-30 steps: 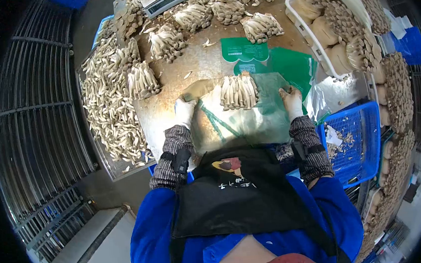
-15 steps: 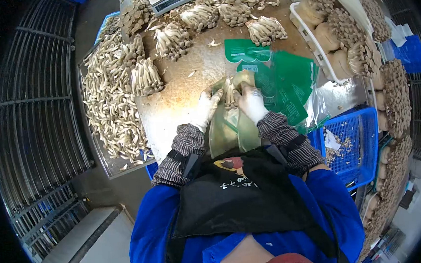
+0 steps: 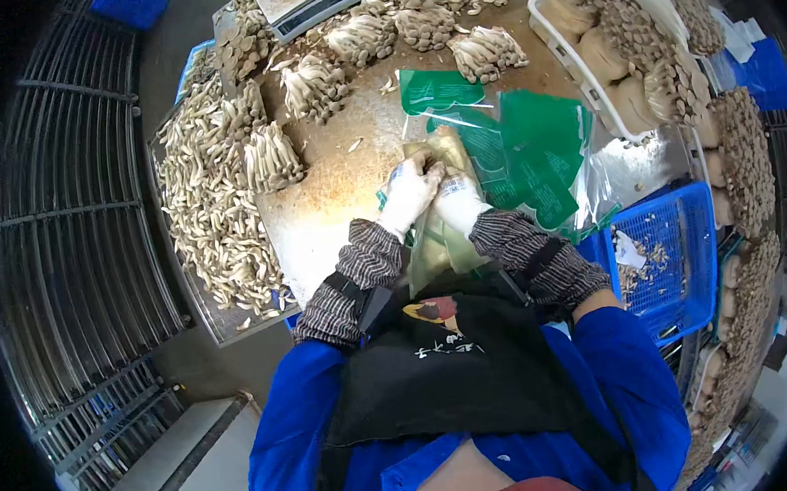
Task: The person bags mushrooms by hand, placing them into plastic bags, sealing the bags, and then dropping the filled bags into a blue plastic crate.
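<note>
My left hand (image 3: pixel 408 190), in a white glove, is closed on the clear plastic bag (image 3: pixel 441 253) from its left side. From the right, my right hand (image 3: pixel 456 194), also gloved, grips the same bag, and the fingers of both hands meet over it. Mushrooms inside the bag are mostly hidden by the plastic and my fingers. Green printed bags (image 3: pixel 544 148) lie flat just right of my hands. Up and to the left, a bundle of mushrooms (image 3: pixel 314 87) lies on the metal table (image 3: pixel 352 171).
A large mushroom pile (image 3: pixel 212 194) covers the left tray. A scale (image 3: pixel 315 9) stands at the back. On the right are a white crate (image 3: pixel 587 72) of mushroom clusters and a blue basket (image 3: pixel 686 257) with scraps. A metal rack (image 3: pixel 72 213) stands far left.
Both hands have come together over the bag, folding its spread sides inward around the mushrooms. The view has shifted slightly.
</note>
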Demonstrator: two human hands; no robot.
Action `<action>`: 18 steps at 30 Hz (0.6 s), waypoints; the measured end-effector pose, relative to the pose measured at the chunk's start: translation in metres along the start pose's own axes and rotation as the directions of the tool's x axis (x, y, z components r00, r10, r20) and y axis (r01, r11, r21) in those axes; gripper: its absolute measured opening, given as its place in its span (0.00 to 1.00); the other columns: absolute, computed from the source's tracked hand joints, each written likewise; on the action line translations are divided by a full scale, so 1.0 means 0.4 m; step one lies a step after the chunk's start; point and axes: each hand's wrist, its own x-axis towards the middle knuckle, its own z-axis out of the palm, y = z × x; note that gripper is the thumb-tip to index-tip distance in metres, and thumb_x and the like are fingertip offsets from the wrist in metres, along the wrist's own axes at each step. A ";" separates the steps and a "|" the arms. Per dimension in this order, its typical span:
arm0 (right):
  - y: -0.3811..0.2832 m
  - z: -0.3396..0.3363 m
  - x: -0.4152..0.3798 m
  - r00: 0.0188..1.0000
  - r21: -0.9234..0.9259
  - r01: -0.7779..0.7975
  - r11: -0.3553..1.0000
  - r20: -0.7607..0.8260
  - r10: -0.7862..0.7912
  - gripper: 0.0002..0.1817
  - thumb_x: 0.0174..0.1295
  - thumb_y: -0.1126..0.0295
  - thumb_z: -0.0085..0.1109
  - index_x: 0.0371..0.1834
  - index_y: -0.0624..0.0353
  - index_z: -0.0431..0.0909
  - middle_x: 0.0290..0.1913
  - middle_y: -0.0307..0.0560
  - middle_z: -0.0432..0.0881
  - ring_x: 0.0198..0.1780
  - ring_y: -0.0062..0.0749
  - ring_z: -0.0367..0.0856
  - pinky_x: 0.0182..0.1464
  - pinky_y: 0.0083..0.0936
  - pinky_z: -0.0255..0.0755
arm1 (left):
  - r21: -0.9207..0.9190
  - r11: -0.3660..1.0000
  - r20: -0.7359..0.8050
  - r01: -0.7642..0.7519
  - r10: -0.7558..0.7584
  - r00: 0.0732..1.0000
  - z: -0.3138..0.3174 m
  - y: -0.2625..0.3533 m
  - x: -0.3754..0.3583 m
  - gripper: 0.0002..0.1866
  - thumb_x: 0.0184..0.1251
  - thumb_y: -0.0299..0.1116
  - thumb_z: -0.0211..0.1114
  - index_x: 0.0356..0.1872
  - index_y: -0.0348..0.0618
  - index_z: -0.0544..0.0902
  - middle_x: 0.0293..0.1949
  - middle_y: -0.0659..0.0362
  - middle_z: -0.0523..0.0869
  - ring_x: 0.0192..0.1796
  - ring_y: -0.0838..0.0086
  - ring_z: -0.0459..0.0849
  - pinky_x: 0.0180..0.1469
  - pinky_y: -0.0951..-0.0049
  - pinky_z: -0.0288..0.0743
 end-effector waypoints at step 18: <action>0.182 0.074 -0.110 0.859 0.851 0.205 0.484 -0.393 0.328 0.27 0.62 0.64 0.64 0.63 0.66 0.75 0.59 0.63 0.80 0.63 0.56 0.78 0.66 0.43 0.72 | 0.356 0.924 -0.052 -0.139 0.168 0.984 0.148 -0.057 0.023 0.13 0.72 0.42 0.59 0.45 0.43 0.82 0.36 0.45 0.87 0.38 0.48 0.86 0.43 0.48 0.77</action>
